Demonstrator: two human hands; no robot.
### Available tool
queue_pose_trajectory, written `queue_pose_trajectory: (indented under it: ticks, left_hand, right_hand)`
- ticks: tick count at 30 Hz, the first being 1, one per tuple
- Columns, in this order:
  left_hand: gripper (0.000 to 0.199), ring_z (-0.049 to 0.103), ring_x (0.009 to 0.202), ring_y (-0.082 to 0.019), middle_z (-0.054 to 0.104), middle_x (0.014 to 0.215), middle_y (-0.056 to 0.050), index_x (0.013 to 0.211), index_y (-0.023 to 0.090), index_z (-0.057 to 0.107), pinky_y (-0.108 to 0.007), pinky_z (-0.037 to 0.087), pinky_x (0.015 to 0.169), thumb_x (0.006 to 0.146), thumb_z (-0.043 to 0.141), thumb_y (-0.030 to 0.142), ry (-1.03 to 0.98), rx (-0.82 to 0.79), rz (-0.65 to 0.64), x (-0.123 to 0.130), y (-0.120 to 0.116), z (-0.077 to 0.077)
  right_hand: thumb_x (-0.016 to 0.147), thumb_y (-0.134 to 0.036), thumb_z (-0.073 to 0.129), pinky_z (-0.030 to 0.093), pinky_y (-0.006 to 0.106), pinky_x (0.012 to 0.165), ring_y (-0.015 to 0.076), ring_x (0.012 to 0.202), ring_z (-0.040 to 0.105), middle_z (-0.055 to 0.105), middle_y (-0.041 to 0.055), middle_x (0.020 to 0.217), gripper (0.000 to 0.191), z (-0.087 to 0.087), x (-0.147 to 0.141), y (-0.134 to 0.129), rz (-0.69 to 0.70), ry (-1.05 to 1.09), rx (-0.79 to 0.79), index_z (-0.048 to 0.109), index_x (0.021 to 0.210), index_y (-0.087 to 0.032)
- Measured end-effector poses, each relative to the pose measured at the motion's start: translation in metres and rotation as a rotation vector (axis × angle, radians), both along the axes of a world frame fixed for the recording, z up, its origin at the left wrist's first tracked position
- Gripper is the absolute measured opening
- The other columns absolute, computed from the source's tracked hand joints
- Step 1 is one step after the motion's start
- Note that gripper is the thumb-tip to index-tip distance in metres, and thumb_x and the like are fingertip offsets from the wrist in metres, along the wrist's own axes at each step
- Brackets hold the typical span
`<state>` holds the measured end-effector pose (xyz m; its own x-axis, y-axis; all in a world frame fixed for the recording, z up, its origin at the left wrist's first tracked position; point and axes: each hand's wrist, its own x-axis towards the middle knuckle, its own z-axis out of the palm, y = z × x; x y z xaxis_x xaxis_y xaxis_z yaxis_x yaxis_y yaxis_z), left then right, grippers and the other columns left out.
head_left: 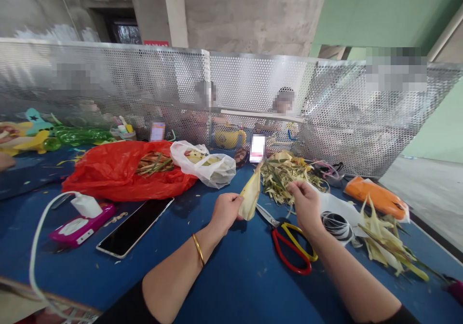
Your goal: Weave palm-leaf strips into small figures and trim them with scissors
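Observation:
My left hand [227, 210], with a gold bangle on the wrist, pinches a pale yellow-green husk leaf [250, 194] by its lower left side; the narrow brown tip points up. My right hand [306, 201] is raised to the right, its fingers pinched together beside a heap of dried leaf scraps [285, 174]; whatever it may hold is too small to make out. Between my forearms lie scissors [292, 249] with one red and one yellow handle, blades toward the leaf. A coil of thin wire [337, 226] lies right of my right wrist.
At left are a red plastic bag [108, 169], a white bag [217, 169], a magenta power strip [81, 227] with a cable and a black phone [135, 227]. More husks [387, 242] and an orange packet [376, 198] lie right. Behind a perforated metal screen [249, 87] people sit.

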<state>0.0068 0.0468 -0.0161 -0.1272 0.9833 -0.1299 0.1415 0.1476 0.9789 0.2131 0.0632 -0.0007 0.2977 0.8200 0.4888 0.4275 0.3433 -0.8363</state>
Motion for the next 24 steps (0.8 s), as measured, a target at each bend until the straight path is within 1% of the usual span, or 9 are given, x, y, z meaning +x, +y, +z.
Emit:
queue_pose_trajectory:
  ticks: [3,6,8,10,12,14,18,21,24]
  left_hand:
    - [0.02,0.057,0.048,-0.011,0.065,0.062,-0.001,0.078,0.014,0.073,-0.017,0.04,0.042,0.081,0.055,0.024,0.012,-0.001,0.032,-0.003,0.003,0.0]
    - [0.019,0.057,0.047,-0.011,0.066,0.064,-0.001,0.079,0.015,0.073,-0.018,0.04,0.043,0.08,0.057,0.025,0.014,0.0,0.047,-0.003,0.004,-0.001]
    - [0.019,0.058,0.047,-0.012,0.067,0.064,-0.001,0.08,0.015,0.073,-0.019,0.042,0.043,0.079,0.058,0.026,0.008,0.0,0.043,-0.002,0.003,-0.003]
    - [0.019,0.058,0.048,-0.012,0.066,0.064,-0.001,0.078,0.015,0.073,-0.019,0.042,0.044,0.08,0.059,0.026,-0.001,0.0,0.036,-0.001,0.002,-0.003]
    - [0.019,0.057,0.048,-0.012,0.066,0.063,-0.001,0.076,0.014,0.073,-0.019,0.043,0.043,0.08,0.058,0.026,-0.012,0.0,0.026,0.0,0.001,-0.003]
    - [0.019,0.057,0.05,-0.012,0.066,0.064,-0.001,0.076,0.014,0.072,-0.019,0.044,0.044,0.08,0.058,0.026,-0.027,-0.001,0.019,0.001,0.0,-0.002]
    - [0.021,0.058,0.052,-0.012,0.067,0.069,-0.002,0.082,0.014,0.073,-0.021,0.047,0.046,0.082,0.054,0.023,-0.061,-0.006,0.006,0.004,-0.004,0.003]
    - [0.021,0.059,0.054,-0.013,0.068,0.07,-0.003,0.084,0.013,0.073,-0.022,0.049,0.046,0.083,0.054,0.021,-0.133,-0.029,-0.026,0.009,-0.01,0.009]
    - [0.019,0.061,0.058,-0.014,0.069,0.069,-0.004,0.084,0.012,0.073,-0.023,0.05,0.048,0.082,0.056,0.021,-0.256,-0.08,-0.091,0.013,-0.018,0.014]
  right_hand:
    - [0.082,-0.046,0.051,0.041,0.029,0.064,0.0171,0.065,0.049,0.056,0.0012,0.068,0.027,0.004,0.009,0.005,-0.155,0.002,0.05,0.057,0.079,-0.019]
    - [0.079,-0.035,0.055,0.042,0.036,0.08,0.0241,0.084,0.056,0.064,0.0077,0.088,0.018,0.008,0.011,0.007,-0.162,-0.101,0.079,0.062,0.085,-0.02]
    - [0.076,-0.023,0.055,0.038,0.043,0.092,0.0289,0.1,0.056,0.063,0.0122,0.112,0.026,0.009,0.008,0.005,-0.139,-0.304,0.081,0.064,0.1,-0.021]
    - [0.076,-0.013,0.051,0.033,0.049,0.097,0.0315,0.104,0.057,0.06,0.0162,0.123,0.04,0.009,0.004,0.002,-0.125,-0.627,0.075,0.06,0.114,-0.019]
    - [0.08,-0.008,0.046,0.03,0.051,0.101,0.0299,0.095,0.062,0.066,0.0172,0.111,0.036,0.009,0.0,-0.002,-0.095,-0.899,0.071,0.062,0.111,-0.017]
    - [0.082,-0.006,0.043,0.029,0.048,0.104,0.0276,0.092,0.063,0.069,0.0143,0.097,0.031,0.011,-0.001,-0.006,-0.056,-0.996,0.103,0.065,0.101,-0.017]
    - [0.084,-0.012,0.048,0.035,0.045,0.1,0.0292,0.113,0.055,0.062,0.0128,0.12,0.029,0.017,-0.006,-0.017,-0.05,-0.902,0.192,0.064,0.107,-0.019]
    - [0.086,-0.038,0.054,0.046,0.035,0.073,0.0229,0.081,0.063,0.069,0.0084,0.096,0.021,0.015,-0.019,-0.025,0.065,-0.6,-0.01,0.067,0.088,-0.021]
    - [0.073,-0.051,0.065,0.042,0.027,0.052,0.016,0.057,0.055,0.064,0.0013,0.069,0.032,0.005,-0.035,-0.028,0.23,-0.117,-0.312,0.063,0.074,-0.02]
